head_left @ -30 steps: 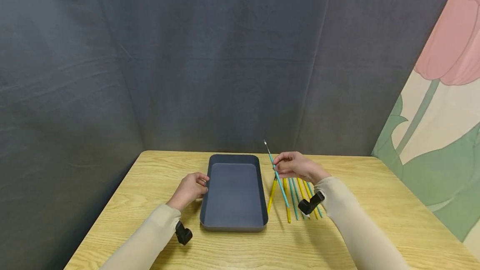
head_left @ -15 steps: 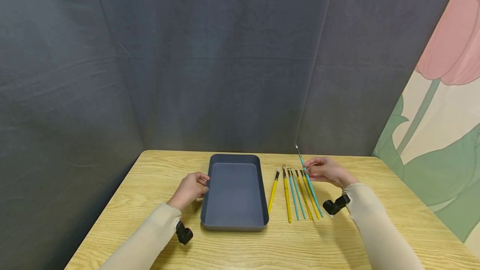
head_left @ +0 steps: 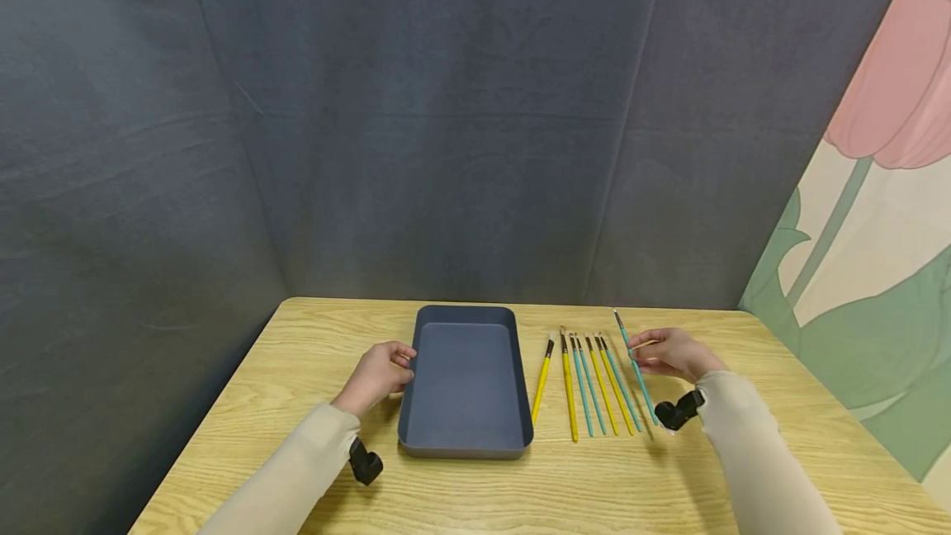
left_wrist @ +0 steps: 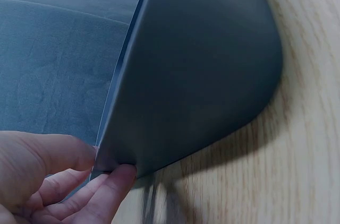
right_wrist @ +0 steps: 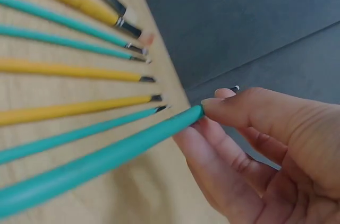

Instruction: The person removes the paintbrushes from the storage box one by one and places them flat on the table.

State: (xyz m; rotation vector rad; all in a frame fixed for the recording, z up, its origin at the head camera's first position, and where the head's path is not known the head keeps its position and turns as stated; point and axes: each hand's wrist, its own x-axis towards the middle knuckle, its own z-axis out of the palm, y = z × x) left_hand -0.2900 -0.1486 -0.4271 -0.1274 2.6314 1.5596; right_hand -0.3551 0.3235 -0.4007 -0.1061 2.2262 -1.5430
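Note:
My right hand (head_left: 672,353) pinches a teal paintbrush (head_left: 641,378) between thumb and fingers. The brush slants, bristle end away from me, just right of the row. In the right wrist view its teal handle (right_wrist: 101,163) crosses in front of other brushes. To its left lie several yellow and teal paintbrushes (head_left: 570,395) side by side, bristles toward the back. A dark grey rectangular tray (head_left: 466,386) stands left of them. At the tray's left side my left hand (head_left: 377,376) grips the rim; in the left wrist view, fingertips (left_wrist: 125,175) press its outer wall.
The wooden table (head_left: 475,498) ends at a dark grey curtain (head_left: 446,122) behind and on the left. A wall painted with a pink tulip (head_left: 884,89) rises at the right. The leftmost yellow brush (head_left: 543,378) lies tilted close beside the tray.
My right hand has carried the teal paintbrush rightward from near the tray, past the row, and lowered it toward the table. My left hand and the tray have hardly moved.

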